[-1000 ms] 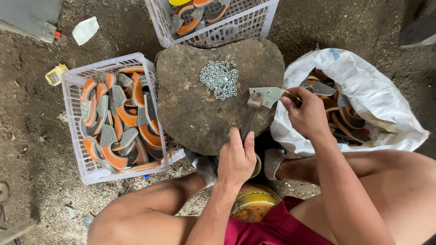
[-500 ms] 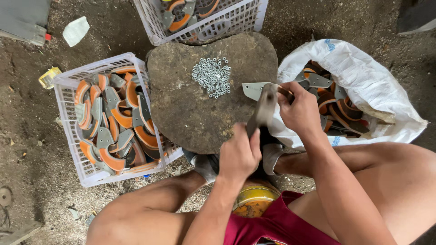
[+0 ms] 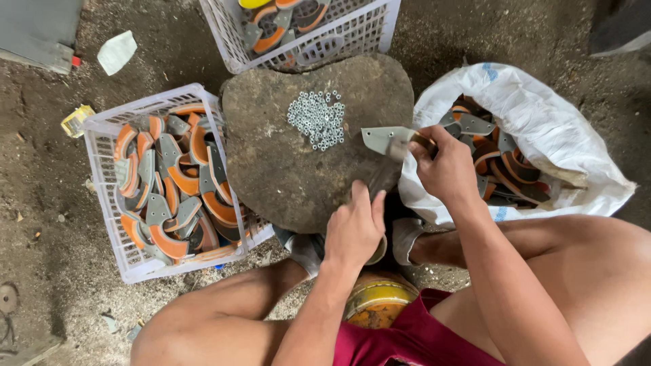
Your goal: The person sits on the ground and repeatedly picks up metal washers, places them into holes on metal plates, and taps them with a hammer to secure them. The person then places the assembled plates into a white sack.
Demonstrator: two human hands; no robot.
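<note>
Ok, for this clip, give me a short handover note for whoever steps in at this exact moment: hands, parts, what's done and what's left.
Right hand: grips a grey metal plate at the stone slab's right edge.
Left hand: at the slab's near edge, closed around a dark tool; what kind of tool is unclear.
Parts: pile of small silver nuts on the slab; white sack of orange-and-grey curved pieces on the right; two white crates, left crate and top crate, hold similar pieces.
Done: both crates hold pieces, the left one well filled.
Left: the sack still holds many pieces, and the nuts lie loose.

Rough stone slab [image 3: 298,169], shiny metal nuts [image 3: 317,119], white plastic crates [image 3: 108,203]
</note>
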